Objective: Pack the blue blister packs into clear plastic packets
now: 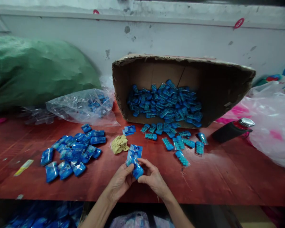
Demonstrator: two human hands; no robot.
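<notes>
Near the table's front edge, my left hand [122, 178] and my right hand [155, 179] are both closed on a small blue packet [137, 171]. Thumbs and fingertips press it from either side. Just beyond the fingers lie flat blue printed wrappers [136, 149], partly behind the held packet. A crumpled yellowish lump [119, 144] sits to their left. Further left is a pile of blue printed packets [77, 148]. On the right, loose clear packs with blue ends and turquoise pellets [181, 158] lie scattered before a cardboard box [218, 91].
The box lies on its side, holding many more turquoise packs [166, 101]. A clear plastic bag [80, 107] and a large green sack [38, 72] stand at the left. A dark bottle [228, 130] tilts at the right beside whitish plastic bags [273, 126]. A yellow-and-white strip [23, 167] lies far left.
</notes>
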